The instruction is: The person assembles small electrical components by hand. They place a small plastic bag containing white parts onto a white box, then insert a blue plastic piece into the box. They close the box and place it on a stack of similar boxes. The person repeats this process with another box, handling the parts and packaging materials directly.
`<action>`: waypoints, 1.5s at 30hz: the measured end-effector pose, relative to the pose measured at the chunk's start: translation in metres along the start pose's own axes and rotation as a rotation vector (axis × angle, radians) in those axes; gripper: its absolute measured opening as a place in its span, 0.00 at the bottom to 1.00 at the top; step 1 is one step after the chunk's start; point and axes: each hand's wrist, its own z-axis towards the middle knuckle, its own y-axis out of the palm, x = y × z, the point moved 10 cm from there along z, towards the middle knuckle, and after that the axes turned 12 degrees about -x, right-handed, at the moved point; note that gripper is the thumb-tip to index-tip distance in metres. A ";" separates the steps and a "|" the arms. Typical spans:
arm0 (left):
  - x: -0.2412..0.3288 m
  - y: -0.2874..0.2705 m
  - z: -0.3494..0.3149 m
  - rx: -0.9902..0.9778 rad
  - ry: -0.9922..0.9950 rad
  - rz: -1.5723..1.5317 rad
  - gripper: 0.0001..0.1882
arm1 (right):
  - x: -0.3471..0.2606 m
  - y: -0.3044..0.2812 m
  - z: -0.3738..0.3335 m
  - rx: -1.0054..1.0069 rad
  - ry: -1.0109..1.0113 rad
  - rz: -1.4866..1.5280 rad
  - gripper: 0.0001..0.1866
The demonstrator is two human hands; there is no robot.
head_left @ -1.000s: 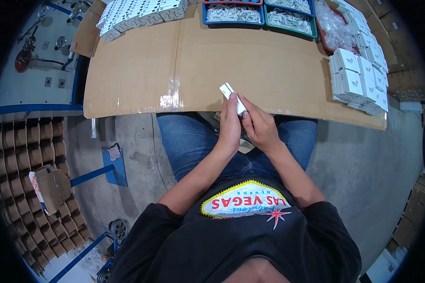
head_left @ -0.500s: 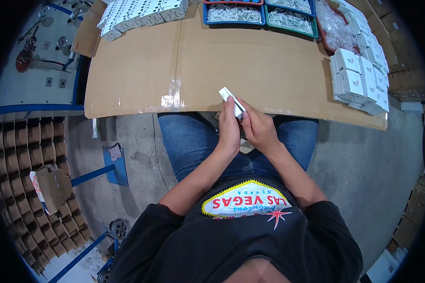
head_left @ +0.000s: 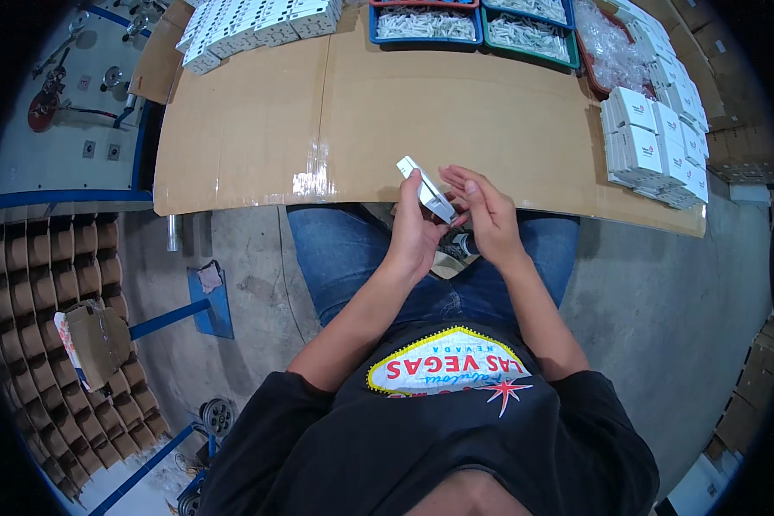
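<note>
Over the near edge of the table, my left hand [head_left: 412, 234] is closed around a small, flat white box-shaped piece [head_left: 437, 205]. The piece is tilted, its far end pointing up and to the left, and its narrow side shows. My left thumb lies along it, while the other fingers are mostly hidden beneath. Just right of the piece is my right hand [head_left: 495, 222], its fingers stretched out and parted from the thumb. Nothing shows in that hand. Whether its fingertips touch the piece's near end, I cannot tell.
Brown cardboard [head_left: 456, 112] covers the table. White boxes [head_left: 267, 30] fill the far left, and stacked white boxes [head_left: 654, 146] stand at the right. Trays of small white parts [head_left: 430, 27] line the back, beside a reddish bin [head_left: 590, 72] of clear plastic bags.
My right hand has let go of the white piece and moved slightly right, its fingers opening. The piece has turned a little in my left hand, which keeps hold of it.
</note>
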 end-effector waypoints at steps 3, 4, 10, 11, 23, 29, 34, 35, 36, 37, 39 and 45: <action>-0.004 -0.011 0.003 0.018 -0.015 -0.007 0.27 | -0.003 -0.014 0.002 0.118 -0.164 -0.068 0.17; 0.004 -0.007 0.001 0.026 0.018 0.079 0.27 | 0.000 -0.017 0.004 0.122 -0.136 -0.076 0.18; 0.028 0.013 -0.002 -0.163 0.300 0.606 0.42 | 0.017 -0.023 0.005 0.045 0.153 0.076 0.21; 0.026 0.011 -0.002 -0.187 0.320 0.638 0.44 | 0.013 -0.019 0.004 0.014 0.193 0.162 0.22; 0.050 0.037 -0.025 -0.219 0.598 1.258 0.56 | -0.018 0.004 -0.003 -0.270 0.005 0.153 0.31; 0.053 0.033 -0.021 -0.290 0.530 1.060 0.57 | -0.036 0.002 -0.005 -0.178 -0.156 -0.188 0.41; 0.047 0.034 -0.020 -0.411 0.455 0.934 0.59 | -0.047 0.009 -0.010 -0.233 -0.240 -0.194 0.40; 0.048 0.033 -0.020 -0.403 0.448 0.918 0.60 | -0.055 0.011 -0.012 -0.235 -0.270 -0.285 0.38; 0.047 0.033 -0.020 -0.394 0.440 0.902 0.60 | -0.060 0.014 -0.015 -0.237 -0.299 -0.376 0.37; 0.047 0.032 -0.020 -0.389 0.432 0.885 0.60 | -0.064 0.015 -0.018 -0.197 -0.340 -0.396 0.36; 0.047 0.037 -0.024 -0.392 0.446 0.878 0.61 | -0.072 0.020 -0.025 -0.116 -0.420 -0.435 0.34; 0.043 0.037 -0.026 -0.416 0.422 0.824 0.61 | -0.084 0.023 -0.032 0.052 -0.590 -0.648 0.37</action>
